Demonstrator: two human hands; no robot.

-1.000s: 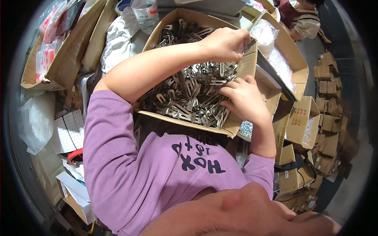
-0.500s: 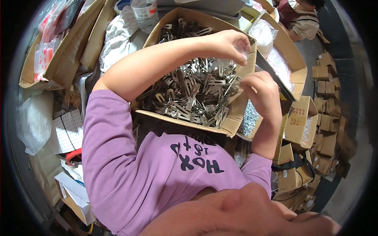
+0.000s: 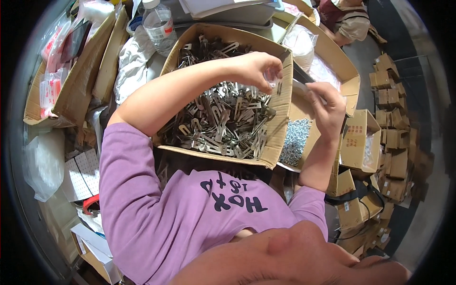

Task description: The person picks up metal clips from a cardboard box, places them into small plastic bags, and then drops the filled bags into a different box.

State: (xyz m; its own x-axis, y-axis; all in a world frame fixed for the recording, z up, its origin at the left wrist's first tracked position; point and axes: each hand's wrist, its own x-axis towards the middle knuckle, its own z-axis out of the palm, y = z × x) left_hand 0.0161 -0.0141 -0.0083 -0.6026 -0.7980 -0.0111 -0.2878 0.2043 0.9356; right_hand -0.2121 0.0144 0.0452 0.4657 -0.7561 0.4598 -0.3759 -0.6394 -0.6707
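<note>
Above the right part of the cardboard box (image 3: 279,121), the left hand (image 3: 262,72) curls its fingers round a small clear object (image 3: 270,77). Metal clips (image 3: 218,124) fill the box. Just right of the box, the right hand (image 3: 327,107) has thumb and fingers drawn together; whether they grip anything cannot be told. Small silver pieces (image 3: 295,141) lie beside the box's right wall.

Dark grey floor (image 3: 396,35) stretches along the right side, where brown cardboard cartons (image 3: 398,138) stand in uneven stacks. Beyond them runs a paler grey band (image 3: 436,159), whether wall or floor unclear. Pale patches of the counter (image 3: 154,66) show amid clutter. Bright whitish light falls across the middle; the lower left is dim.
</note>
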